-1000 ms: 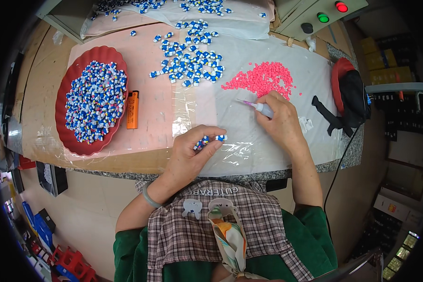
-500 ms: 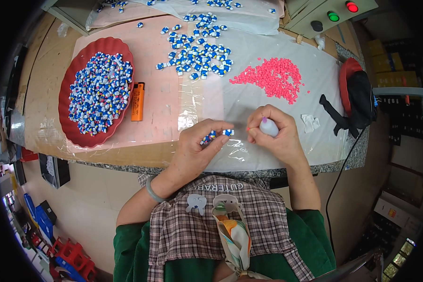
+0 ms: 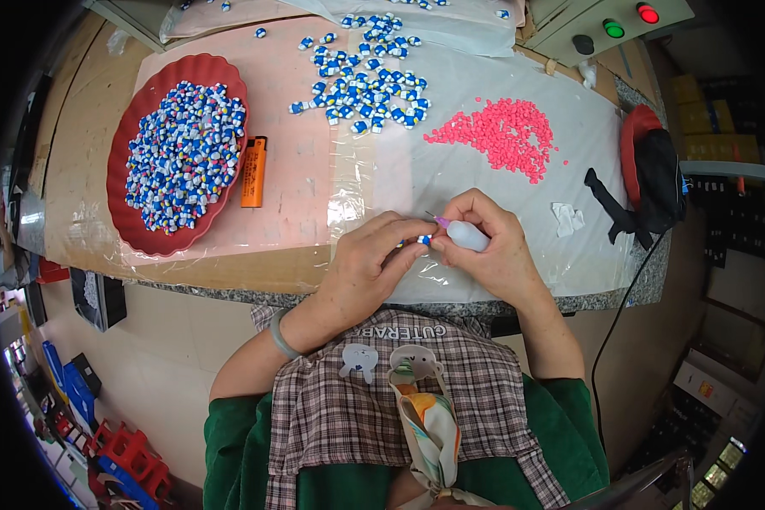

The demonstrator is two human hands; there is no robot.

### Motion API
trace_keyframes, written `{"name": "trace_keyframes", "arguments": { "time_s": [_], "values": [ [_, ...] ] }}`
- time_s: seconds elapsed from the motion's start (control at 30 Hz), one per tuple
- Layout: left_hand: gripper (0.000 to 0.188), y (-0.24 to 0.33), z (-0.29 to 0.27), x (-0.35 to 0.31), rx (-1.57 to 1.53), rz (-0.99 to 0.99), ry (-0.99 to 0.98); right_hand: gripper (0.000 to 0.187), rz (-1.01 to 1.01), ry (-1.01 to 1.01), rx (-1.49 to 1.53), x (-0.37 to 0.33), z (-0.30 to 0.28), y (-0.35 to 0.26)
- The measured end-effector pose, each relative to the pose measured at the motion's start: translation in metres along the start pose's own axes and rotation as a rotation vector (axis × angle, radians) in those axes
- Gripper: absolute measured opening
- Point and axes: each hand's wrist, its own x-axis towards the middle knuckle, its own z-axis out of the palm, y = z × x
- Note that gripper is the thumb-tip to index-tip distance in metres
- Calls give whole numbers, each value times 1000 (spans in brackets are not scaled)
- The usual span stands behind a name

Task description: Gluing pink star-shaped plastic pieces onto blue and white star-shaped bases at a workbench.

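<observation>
At the near middle of the table my two hands meet fingertip to fingertip. My left hand (image 3: 367,262) is closed round small blue-and-white figure pieces; one piece (image 3: 423,240) shows at its thumb tip. Most of what it holds is hidden by the fingers. Tucked in my right hand (image 3: 503,251) is a small white squeeze bottle (image 3: 467,237) with a purple needle tip (image 3: 440,221) angled up and left. The right thumb and forefinger touch the blue-and-white piece; anything between them is too small to make out. A pile of tiny pink pieces (image 3: 514,136) lies beyond my right hand.
Many more blue-and-white pieces (image 3: 382,93) lie scattered at the back. At left, a red scalloped tray (image 3: 121,200) is full of them, beside an orange lighter (image 3: 253,174). Crumpled white tissue (image 3: 567,219), a black cloth-like item (image 3: 659,183) and a control box (image 3: 625,34) are right.
My right hand has moved left to meet the left fingertips; a tiny pinkish-red piece in its pinch no longer shows. The bottle has turned, its tip now pointing toward the left hand.
</observation>
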Motion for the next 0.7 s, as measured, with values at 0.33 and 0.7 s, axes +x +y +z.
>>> {"name": "trace_keyframes", "arguments": {
  "time_s": [0.33,0.7],
  "values": [
    [20,-3,-3,-2,61,5,9,28,-281,96,-248,5,10,-1],
    [18,17,-154,15,667,-28,483,22,-283,237,-166,0,-3,10]
  ]
}}
